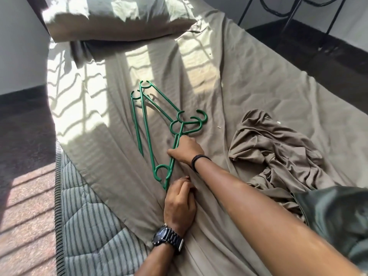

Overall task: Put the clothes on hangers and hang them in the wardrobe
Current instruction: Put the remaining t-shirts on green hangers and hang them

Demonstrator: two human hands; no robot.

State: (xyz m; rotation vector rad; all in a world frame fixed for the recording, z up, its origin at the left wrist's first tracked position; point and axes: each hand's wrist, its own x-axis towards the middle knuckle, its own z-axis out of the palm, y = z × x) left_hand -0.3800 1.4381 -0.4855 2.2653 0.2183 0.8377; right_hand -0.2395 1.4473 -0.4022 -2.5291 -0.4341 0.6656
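Two or three green hangers [159, 124] stacked on bed [249, 80], left of crumpled clothes [278, 156]. Right hand [187, 150] pinches one arm; left hand [179, 204] curled, empty. Light, stiff plastic; lift by neck.

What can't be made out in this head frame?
- Wardrobe: nowhere in the head view.
- Exact count of green hangers: they overlap, and the right hand gripping one covers part.
- Garment type: the brown clothes lie crumpled.
- Left hand: fingertips tucked against the bedsheet, so any grip on the hanger tip is unclear.
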